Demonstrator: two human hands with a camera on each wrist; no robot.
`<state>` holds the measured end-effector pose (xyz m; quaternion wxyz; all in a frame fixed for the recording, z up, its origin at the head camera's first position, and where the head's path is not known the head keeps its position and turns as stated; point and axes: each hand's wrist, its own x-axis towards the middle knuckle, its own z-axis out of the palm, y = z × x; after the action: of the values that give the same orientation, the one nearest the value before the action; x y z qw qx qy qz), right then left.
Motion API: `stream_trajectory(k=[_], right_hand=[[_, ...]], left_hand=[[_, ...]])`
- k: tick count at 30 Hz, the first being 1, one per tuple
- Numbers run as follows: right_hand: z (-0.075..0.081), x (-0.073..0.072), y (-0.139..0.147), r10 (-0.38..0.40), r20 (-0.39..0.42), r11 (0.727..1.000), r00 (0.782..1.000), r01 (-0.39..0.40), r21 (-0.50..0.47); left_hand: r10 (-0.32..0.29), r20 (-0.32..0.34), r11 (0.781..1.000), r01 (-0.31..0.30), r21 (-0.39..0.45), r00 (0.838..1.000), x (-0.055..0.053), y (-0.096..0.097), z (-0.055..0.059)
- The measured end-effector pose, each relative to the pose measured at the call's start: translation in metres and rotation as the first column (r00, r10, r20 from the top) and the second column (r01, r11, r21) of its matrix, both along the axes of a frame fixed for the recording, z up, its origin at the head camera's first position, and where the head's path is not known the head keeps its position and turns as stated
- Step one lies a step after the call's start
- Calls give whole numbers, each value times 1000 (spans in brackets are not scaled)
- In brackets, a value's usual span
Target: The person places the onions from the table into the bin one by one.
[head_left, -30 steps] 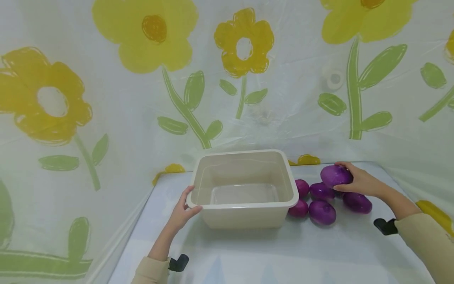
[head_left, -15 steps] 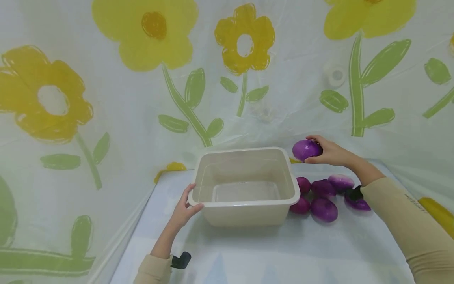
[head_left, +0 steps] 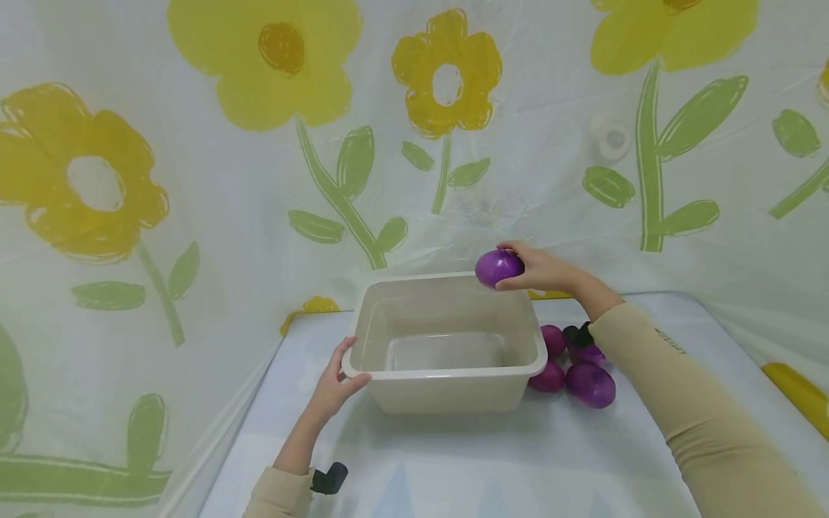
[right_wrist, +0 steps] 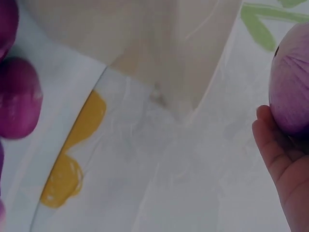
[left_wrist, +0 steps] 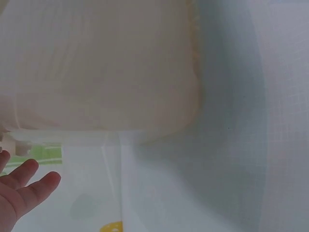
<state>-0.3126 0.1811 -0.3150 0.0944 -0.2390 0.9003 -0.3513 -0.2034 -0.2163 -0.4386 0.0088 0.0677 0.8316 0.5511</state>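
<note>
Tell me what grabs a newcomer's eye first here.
Most likely the big yellow flowers on the pale sheet filling the upper part of the head view. Next, the vivid purple object in the right hand, overlapping the far right rim of the beige bin in that view. More purple objects lie on the table, just right of the bin.

Vegetables (head_left: 590, 385) on table (head_left: 466, 460), right of tub (head_left: 447, 396)

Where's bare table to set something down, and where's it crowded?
Bare table lies in front of the bin, between the left forearm and right sleeve; the bin's visible floor looks bare too. Crowded: along the bin's right side, where purple vegetables bunch, partly behind that sleeve.
</note>
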Motion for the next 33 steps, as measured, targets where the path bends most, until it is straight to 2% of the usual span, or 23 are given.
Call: stream_trajectory(k=[5, 10, 12, 16, 21, 27, 30, 33], right_hand=[[-2, -5, -29, 27, 13, 1000, 1000, -27, 3], [-6, -7, -52, 96, 23, 995, 995, -96, -8], [-6, -7, -58, 120, 26, 993, 992, -119, -15], [-7, -6, -58, 115, 15, 993, 993, -115, -28], [-2, -3, -39, 86, -2, 996, 996, -86, -40], [6, 8, 1, 18, -48, 1000, 999, -19, -11], [5, 17, 24, -9, -95, 1000, 995, 8, -9], [-3, 28, 47, -30, -136, 999, 990, 27, -24]], left_hand=[[1, -5, 1000, -1, -5, 1000, 0, 0, -2], [4, -19, 1000, -4, -12, 1000, -2, 1, -1], [4, -23, 1000, -4, -9, 1000, -2, 1, -1], [-2, -18, 1000, 2, -10, 1000, -2, 2, 0], [3, -14, 1000, -4, -12, 1000, -3, 2, 0], [10, -21, 1000, -10, -11, 1000, -4, 0, -2], [14, -21, 1000, -14, -10, 1000, -4, 0, -3], [22, -12, 1000, -22, -9, 1000, -3, 0, -4]])
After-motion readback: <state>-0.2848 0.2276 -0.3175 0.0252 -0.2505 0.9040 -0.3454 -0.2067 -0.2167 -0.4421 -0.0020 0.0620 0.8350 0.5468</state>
